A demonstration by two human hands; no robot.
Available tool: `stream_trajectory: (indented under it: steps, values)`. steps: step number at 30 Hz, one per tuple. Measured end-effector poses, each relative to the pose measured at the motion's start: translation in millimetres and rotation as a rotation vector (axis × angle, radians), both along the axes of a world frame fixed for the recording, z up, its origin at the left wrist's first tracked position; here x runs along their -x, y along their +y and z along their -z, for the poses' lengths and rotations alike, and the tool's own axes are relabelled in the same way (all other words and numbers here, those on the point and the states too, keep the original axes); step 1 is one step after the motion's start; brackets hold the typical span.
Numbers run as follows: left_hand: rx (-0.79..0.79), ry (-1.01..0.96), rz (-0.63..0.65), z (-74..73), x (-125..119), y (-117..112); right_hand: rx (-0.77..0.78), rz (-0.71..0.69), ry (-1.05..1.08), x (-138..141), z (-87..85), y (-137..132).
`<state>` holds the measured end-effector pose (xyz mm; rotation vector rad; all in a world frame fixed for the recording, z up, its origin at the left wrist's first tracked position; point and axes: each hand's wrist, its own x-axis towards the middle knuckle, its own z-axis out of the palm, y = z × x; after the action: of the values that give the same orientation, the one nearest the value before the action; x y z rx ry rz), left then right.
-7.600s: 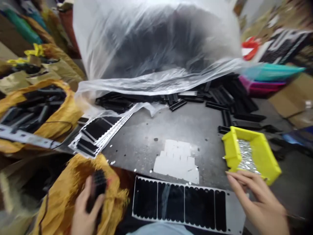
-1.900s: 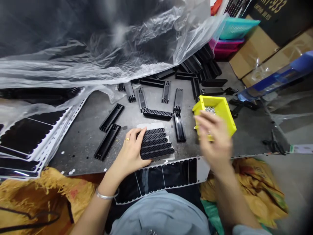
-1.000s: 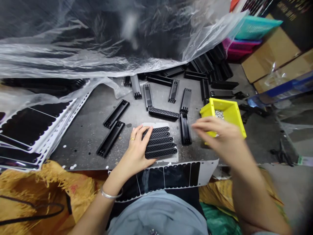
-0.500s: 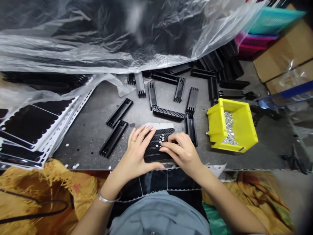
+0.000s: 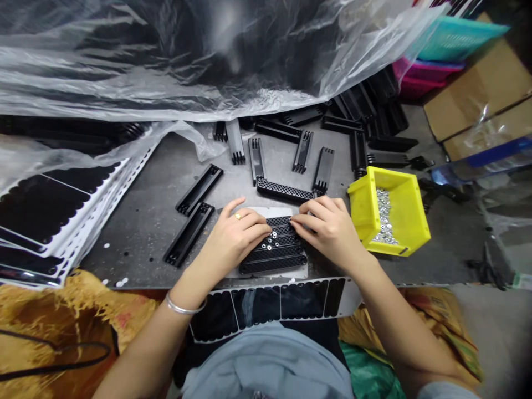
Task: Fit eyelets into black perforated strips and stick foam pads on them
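Several black textured plastic bars [image 5: 272, 260] lie side by side on a white sheet in front of me. A few small silvery nuts [image 5: 270, 242] are scattered on top of them. My left hand [image 5: 236, 235] rests over the bars' left end, its fingertips drawn together beside the nuts; what they hold, if anything, is hidden. My right hand [image 5: 330, 230] is at the right end of the farthest bar, thumb and forefinger pinched on its tip. Anything between those fingertips is too small to name.
A yellow bin [image 5: 409, 216] of small metal nuts stands to the right. Loose black bars [image 5: 195, 188] lie around the grey table [image 5: 141, 221]. Clear plastic sheeting [image 5: 187, 66] covers the back. White-edged black sheets [image 5: 54, 210] are stacked at left; scissors [image 5: 486, 269] lie far right.
My right hand has moved from the nuts to the far right end of the bars. My left hand has drawn its spread fingers together beside the nuts.
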<state>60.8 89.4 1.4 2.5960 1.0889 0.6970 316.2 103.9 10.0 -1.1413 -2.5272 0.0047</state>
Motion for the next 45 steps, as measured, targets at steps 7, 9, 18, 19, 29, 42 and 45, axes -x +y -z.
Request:
stream_trajectory:
  steps: [7,9,18,19,29,42,45]
  values:
    - [-0.203,0.031,-0.173,4.4,42,-14,-0.021,-0.147,-0.093,-14,-1.8,-8]
    - [-0.244,0.021,-0.166,10.4,47,-19,-0.004,-0.178,-0.116,-15,-4.8,-7]
    - [-0.268,0.030,-0.123,18.6,49,-32,0.181,-0.244,-0.097,-11,-13.1,-6]
    - [-0.256,0.057,-0.124,17.7,50,-35,0.170,-0.235,-0.106,-9,-12.8,-10]
    - [-0.144,-0.014,0.037,6.8,4,-11,-0.225,-0.238,-0.190,-5,-5.8,2]
    - [-0.242,-0.069,-0.144,23.5,53,-44,-0.266,-0.245,-0.263,-22,2.5,-8]
    - [-0.297,0.006,-0.141,19.8,53,-46,-0.257,-0.300,-0.288,-30,0.6,0]
